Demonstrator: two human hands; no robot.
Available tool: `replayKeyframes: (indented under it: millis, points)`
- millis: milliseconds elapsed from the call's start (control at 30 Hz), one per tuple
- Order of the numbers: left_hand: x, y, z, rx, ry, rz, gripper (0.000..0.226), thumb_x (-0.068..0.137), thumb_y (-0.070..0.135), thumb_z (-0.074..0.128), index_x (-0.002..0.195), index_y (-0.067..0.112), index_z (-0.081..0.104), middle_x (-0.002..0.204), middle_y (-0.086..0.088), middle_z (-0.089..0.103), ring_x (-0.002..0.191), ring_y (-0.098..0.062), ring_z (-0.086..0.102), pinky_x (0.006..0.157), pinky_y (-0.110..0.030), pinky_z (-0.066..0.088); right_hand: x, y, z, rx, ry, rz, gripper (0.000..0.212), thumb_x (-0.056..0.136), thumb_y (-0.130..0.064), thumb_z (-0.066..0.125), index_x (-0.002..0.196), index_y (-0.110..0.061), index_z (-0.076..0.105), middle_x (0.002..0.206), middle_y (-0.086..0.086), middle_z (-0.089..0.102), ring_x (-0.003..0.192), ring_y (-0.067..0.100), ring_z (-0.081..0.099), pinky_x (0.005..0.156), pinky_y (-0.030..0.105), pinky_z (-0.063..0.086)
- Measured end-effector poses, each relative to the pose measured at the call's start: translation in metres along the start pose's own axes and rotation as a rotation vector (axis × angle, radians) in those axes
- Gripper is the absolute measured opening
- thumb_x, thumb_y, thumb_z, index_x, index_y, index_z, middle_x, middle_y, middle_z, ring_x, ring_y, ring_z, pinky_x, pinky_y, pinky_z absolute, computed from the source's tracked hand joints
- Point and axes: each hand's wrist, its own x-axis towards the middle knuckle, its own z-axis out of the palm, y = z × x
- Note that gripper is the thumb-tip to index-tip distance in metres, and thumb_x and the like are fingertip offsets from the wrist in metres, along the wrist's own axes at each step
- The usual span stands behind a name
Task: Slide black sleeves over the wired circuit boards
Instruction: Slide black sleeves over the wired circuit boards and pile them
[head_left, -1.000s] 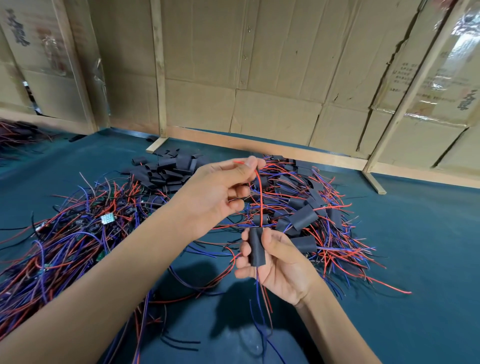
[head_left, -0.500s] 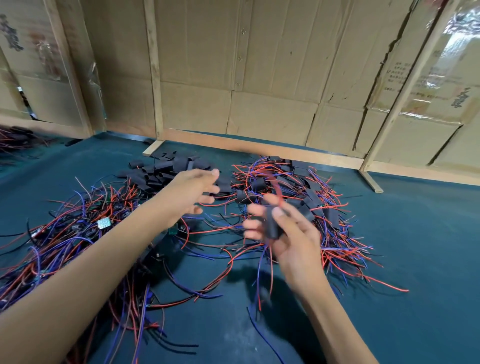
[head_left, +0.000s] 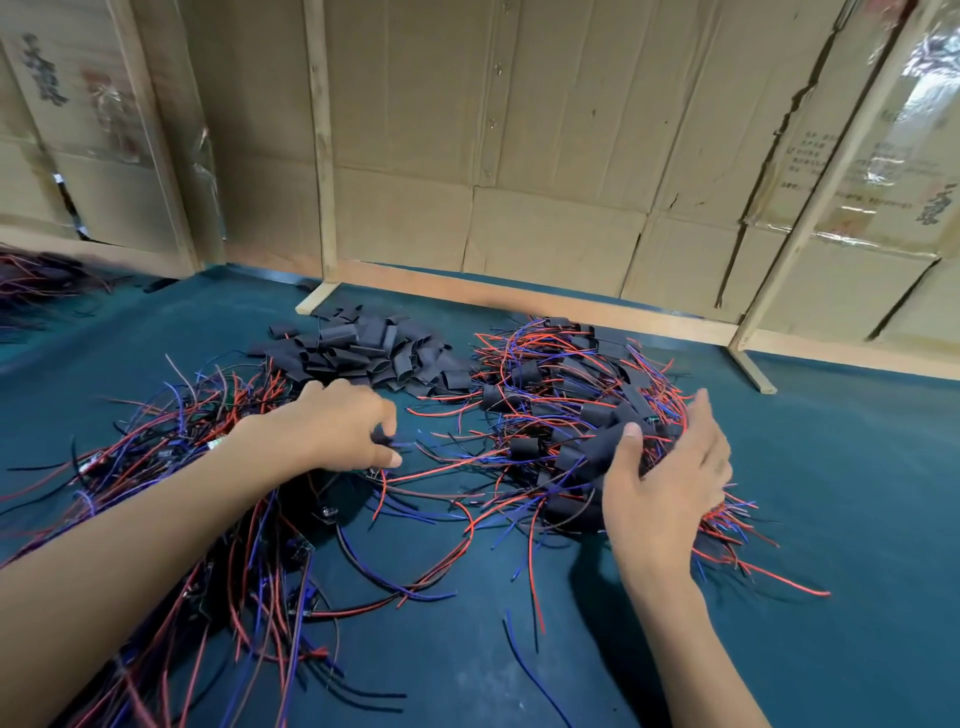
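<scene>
My left hand (head_left: 332, 426) reaches down at the edge of the unsleeved pile of red, blue and black wired circuit boards (head_left: 171, 447), its fingertips and thumb pinching a dark wire end. My right hand (head_left: 670, 483) hovers with straight fingers over the near side of the sleeved pile (head_left: 561, 395). Its thumb touches a black sleeved board (head_left: 597, 449) lying on that pile. Loose black sleeves (head_left: 374, 353) are heaped behind my left hand.
Everything lies on a dark green table mat (head_left: 841, 519). Cardboard walls (head_left: 519, 156) with wooden frame feet (head_left: 753, 371) close off the back. Another heap of wires (head_left: 36, 280) sits at the far left. Stray wires (head_left: 524, 670) trail toward me.
My right hand carried the sleeved board to the right-hand pile and opened over it. My left hand let go of the red wire and dropped to the unsleeved pile.
</scene>
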Motion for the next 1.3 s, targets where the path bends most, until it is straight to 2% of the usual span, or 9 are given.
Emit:
replayKeyframes:
  millis: [167,367,467,600,667,767,933,1100,1300]
  points:
    - [-0.015,0.007,-0.001,-0.174,-0.076,0.102,0.056,0.077,0.054,0.078,0.117,0.034,0.044,0.105,0.006,0.036,0.096,-0.018,0.056,0.087,-0.035,0.048,-0.007,-0.003,0.003,0.032,-0.014,-0.048,0.051,0.091,-0.015,0.062,0.141,-0.006,0.052,0.138,0.023,0.045,0.128,0.040,0.040,0.103,0.047,0.025]
    - [-0.025,0.025,0.000,0.025,-0.032,0.124,0.005,0.083,0.014,0.060,0.085,0.018,0.062,0.094,-0.009,0.062,0.087,-0.027,0.053,0.086,-0.038,0.050,-0.015,-0.010,0.001,0.121,0.067,-0.249,0.043,0.087,-0.009,0.060,0.131,-0.008,0.060,0.128,0.017,0.053,0.119,0.033,0.048,0.101,0.040,0.029]
    - [-0.032,0.028,-0.012,0.016,-0.035,0.091,0.014,0.083,0.017,0.060,0.086,0.007,0.069,0.095,-0.015,0.070,0.096,-0.032,0.064,0.085,-0.041,0.053,-0.020,-0.013,0.001,0.136,0.045,-0.325,0.038,0.087,-0.009,0.058,0.125,-0.006,0.063,0.123,0.015,0.056,0.114,0.028,0.049,0.102,0.027,0.026]
    - [-0.040,0.031,-0.027,0.080,-0.047,0.017,0.029,0.084,0.012,0.055,0.060,0.014,0.040,0.088,-0.024,0.057,0.103,-0.041,0.060,0.080,-0.040,0.050,-0.025,-0.014,0.003,0.152,-0.050,-0.335,0.039,0.090,-0.019,0.051,0.124,-0.007,0.065,0.121,0.011,0.059,0.113,0.027,0.051,0.098,0.031,0.027]
    - [-0.041,0.029,-0.033,0.068,-0.012,-0.008,0.018,0.089,0.013,0.051,0.074,0.019,0.058,0.092,-0.015,0.053,0.110,-0.036,0.052,0.090,-0.040,0.045,-0.026,-0.013,0.004,0.152,-0.078,-0.358,0.039,0.090,-0.019,0.050,0.123,-0.007,0.066,0.120,0.010,0.060,0.113,0.026,0.052,0.096,0.034,0.029]
    - [-0.044,0.022,-0.048,-0.150,0.056,-0.008,0.021,0.096,0.027,0.057,0.103,0.042,0.070,0.102,0.002,0.044,0.107,-0.023,0.034,0.097,-0.040,0.041,-0.028,-0.013,0.006,0.149,-0.084,-0.369,0.039,0.087,-0.017,0.051,0.123,-0.008,0.066,0.119,0.009,0.060,0.113,0.024,0.051,0.094,0.036,0.029]
    - [-0.052,0.018,-0.079,-0.558,0.148,0.087,0.009,0.085,0.028,0.077,0.093,0.031,0.076,0.085,0.014,0.068,0.082,-0.002,0.063,0.071,-0.014,0.044,-0.030,-0.016,0.009,0.110,0.001,-0.293,0.039,0.082,-0.007,0.061,0.120,-0.012,0.069,0.123,0.007,0.055,0.116,0.025,0.050,0.094,0.036,0.026]
    - [-0.057,0.025,-0.090,-0.984,0.317,0.168,0.011,0.088,0.023,0.075,0.097,0.018,0.076,0.084,0.001,0.077,0.080,-0.011,0.072,0.083,-0.030,0.057,-0.028,-0.016,0.006,0.234,-0.025,-0.265,0.033,0.085,-0.009,0.060,0.116,-0.016,0.069,0.116,-0.010,0.048,0.108,0.014,0.056,0.093,0.041,0.034]
    - [-0.065,0.041,-0.070,-1.678,-0.152,0.307,0.029,0.096,0.017,0.060,0.118,-0.002,0.062,0.112,-0.022,0.072,0.099,-0.033,0.073,0.074,-0.035,0.061,-0.032,-0.020,0.004,0.758,-0.445,-0.091,0.015,0.093,-0.026,0.064,0.102,-0.027,0.075,0.096,-0.002,0.072,0.089,0.015,0.065,0.084,0.026,0.049]
